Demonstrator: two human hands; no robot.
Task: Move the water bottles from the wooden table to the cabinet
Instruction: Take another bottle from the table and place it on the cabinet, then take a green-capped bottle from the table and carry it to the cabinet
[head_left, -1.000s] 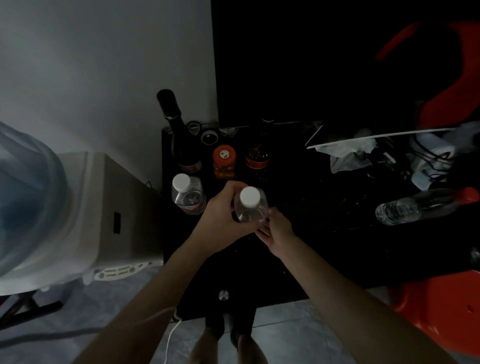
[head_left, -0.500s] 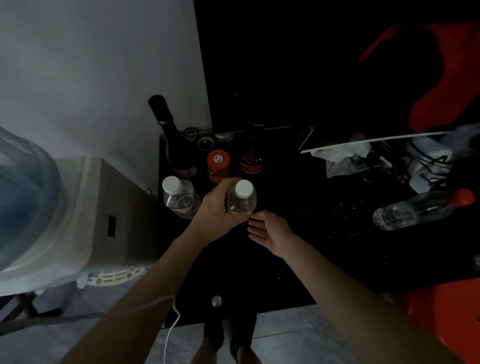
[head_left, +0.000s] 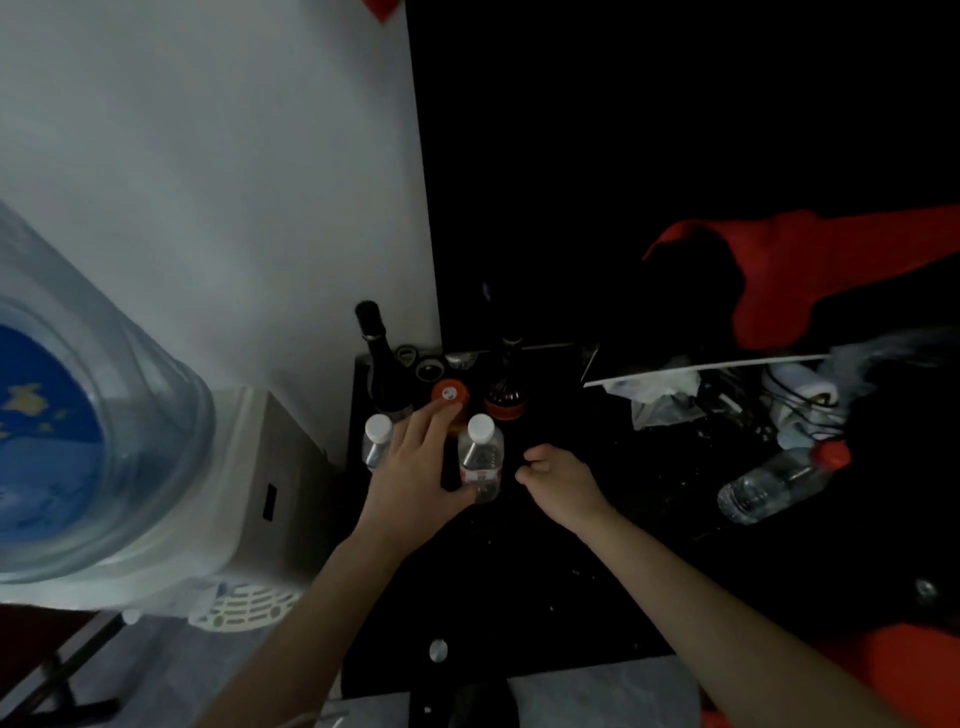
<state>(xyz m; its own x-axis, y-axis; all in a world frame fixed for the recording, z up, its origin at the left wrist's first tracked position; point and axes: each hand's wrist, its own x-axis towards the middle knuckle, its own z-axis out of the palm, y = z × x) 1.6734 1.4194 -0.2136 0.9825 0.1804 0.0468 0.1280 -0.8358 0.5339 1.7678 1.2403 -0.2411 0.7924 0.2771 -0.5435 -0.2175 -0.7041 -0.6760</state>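
While two bare forearms reach up from the bottom edge, a dark, glossy cabinet top (head_left: 519, 571) fills the middle of the view, its smooth surface flecked with pale specks and carrying a small round metal knob (head_left: 438, 650) near the front edge. On the left forearm's end, the left hand (head_left: 415, 467) lies spread, fingers extended and apart, its thumb side touching the base of a small clear plastic water bottle (head_left: 480, 460) that stands upright with a white screw cap and a pale label. Just beside that bottle, the right hand (head_left: 558, 480) is loosely curled, fingers bent inward, gripping nothing and not touching the bottle. A second clear bottle with a white cap (head_left: 376, 441) stands upright to the left, partly hidden behind the left hand. Further right, a larger ribbed clear bottle with a red cap (head_left: 779, 480) lies on its side. Beyond the hands stand an orange-lidded jar (head_left: 450, 392), a brown glass bottle (head_left: 506, 384) and a tall dark wine bottle (head_left: 379, 358). Crumpled white plastic (head_left: 660, 400) sits at the far right. At the left, a big translucent blue water jug (head_left: 78, 441) rests on a white dispenser (head_left: 260, 493) against a plain white wall (head_left: 208, 182).
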